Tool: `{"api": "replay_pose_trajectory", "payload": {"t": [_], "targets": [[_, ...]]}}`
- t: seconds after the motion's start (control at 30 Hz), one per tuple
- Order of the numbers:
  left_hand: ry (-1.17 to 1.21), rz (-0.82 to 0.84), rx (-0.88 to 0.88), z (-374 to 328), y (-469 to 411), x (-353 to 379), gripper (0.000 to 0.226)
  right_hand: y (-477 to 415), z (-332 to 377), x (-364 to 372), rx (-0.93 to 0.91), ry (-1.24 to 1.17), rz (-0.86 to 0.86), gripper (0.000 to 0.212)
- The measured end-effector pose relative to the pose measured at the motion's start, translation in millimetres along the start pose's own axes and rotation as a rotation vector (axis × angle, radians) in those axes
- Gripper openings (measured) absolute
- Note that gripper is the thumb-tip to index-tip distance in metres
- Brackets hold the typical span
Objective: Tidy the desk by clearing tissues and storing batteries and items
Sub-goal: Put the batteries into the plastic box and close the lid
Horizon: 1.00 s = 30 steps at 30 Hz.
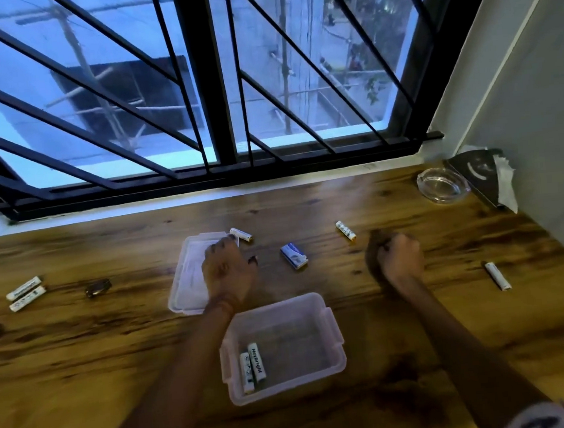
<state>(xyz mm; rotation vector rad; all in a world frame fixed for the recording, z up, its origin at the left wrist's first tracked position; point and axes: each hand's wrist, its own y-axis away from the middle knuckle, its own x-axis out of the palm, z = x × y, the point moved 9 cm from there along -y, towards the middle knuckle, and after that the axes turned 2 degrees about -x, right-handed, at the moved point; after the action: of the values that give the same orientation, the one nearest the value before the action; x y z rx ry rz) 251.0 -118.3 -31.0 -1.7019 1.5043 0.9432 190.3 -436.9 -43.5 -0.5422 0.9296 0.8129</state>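
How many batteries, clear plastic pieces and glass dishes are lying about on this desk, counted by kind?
Batteries: 7 (2 in the box, 5 loose on the desk)
Clear plastic pieces: 2 (the box and its lid)
Glass ashtray: 1
Total: 10

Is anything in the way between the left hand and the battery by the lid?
Nothing visible does. The left hand lies over the clear lid, and the battery sits just beyond it on the desk, at the lid's far corner.
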Motion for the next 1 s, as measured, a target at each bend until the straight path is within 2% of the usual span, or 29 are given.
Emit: {"api": "replay_pose_trajectory", "payload": {"t": [0.1, 0.2, 0.33, 0.5, 0.7, 0.83, 0.9, 1.0], "targets": [[-0.129, 0.052, 0.021, -7, -31, 13, 0.070, 18, 11, 1, -0.098, -0.077, -0.031, 0.021], [-0.239, 0.054, 0.023, -10, -52, 19, 0.075, 32, 19, 0, -0.103, -0.154, -0.023, 0.026], [-0.303, 0.063, 0.047, -11, -65, 30, 0.063, 43, 33, -5, -0.101, -0.219, -0.003, 0.028], [-0.102, 0.024, 0.108, -16, -64, 33, 0.037, 50, 50, -15, -0.072, -0.359, 0.020, 0.023], [0.187, 0.106, 0.187, -36, -33, 17, 0.057, 79, 81, -27, -0.073, -0.500, 0.099, 0.012], [0.368, 0.116, 0.293, -56, 24, -30, 0.059, 111, 98, -17, -0.115, -0.477, 0.259, 0.019], [0.406, 0.162, 0.318, -53, 54, -43, 0.060, 125, 100, -3, -0.126, -0.423, 0.376, 0.017], [0.337, 0.287, 0.250, -34, 90, -37, 0.066, 148, 98, 23, -0.154, -0.230, 0.525, 0.010]]}}
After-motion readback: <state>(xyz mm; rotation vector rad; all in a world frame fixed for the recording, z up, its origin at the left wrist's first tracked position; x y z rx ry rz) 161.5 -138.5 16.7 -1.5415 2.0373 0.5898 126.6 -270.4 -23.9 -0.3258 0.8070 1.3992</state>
